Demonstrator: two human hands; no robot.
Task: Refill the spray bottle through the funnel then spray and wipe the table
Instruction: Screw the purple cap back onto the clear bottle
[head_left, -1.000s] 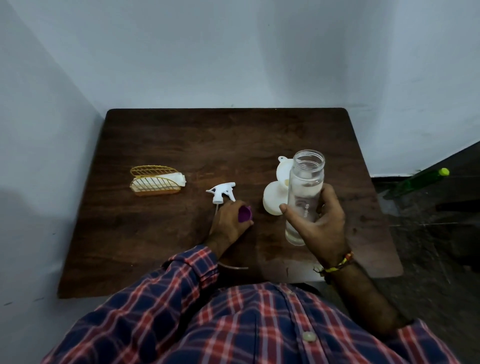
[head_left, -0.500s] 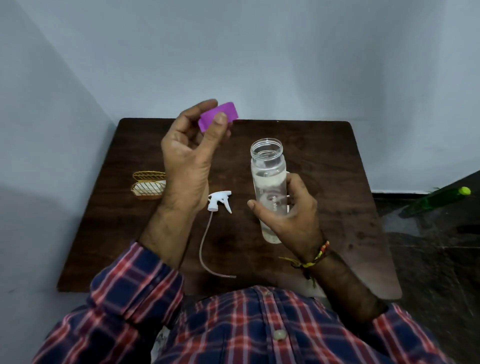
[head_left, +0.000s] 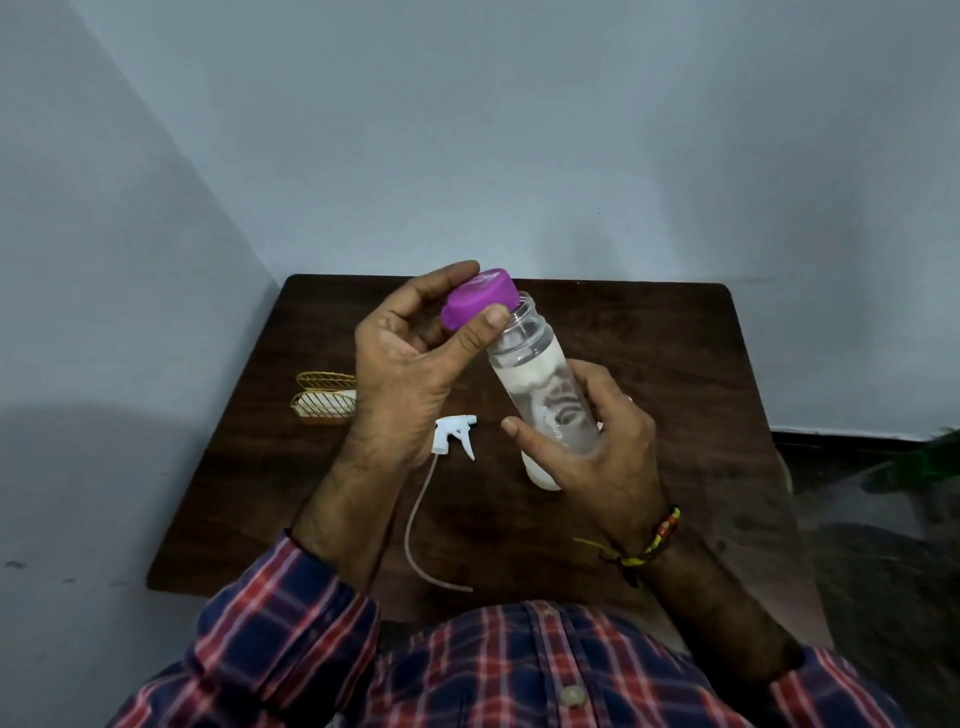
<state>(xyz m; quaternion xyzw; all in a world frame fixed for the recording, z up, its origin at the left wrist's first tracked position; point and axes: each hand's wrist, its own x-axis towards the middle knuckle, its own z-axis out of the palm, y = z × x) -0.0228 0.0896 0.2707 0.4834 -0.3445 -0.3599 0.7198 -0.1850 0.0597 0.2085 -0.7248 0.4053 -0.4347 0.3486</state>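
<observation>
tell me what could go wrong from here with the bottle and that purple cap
1. The clear bottle, held in the right hand, is tilted and holds liquid; its mouth is only partly covered, so it could spill.
2. The left hand pinches the purple cap at an angle on the rim; it may cross-thread or slip off.
3. The spray head and its tube lie loose on the table below and could get knocked.

A gold wire holder (head_left: 323, 399) with something white in it stands near the counter's (head_left: 675, 364) left edge, partly hidden. Pale walls (head_left: 519, 130) meet behind the counter's far left corner. On the dark floor (head_left: 883, 545) beyond the right edge lies a blurred green object (head_left: 930, 457).
</observation>
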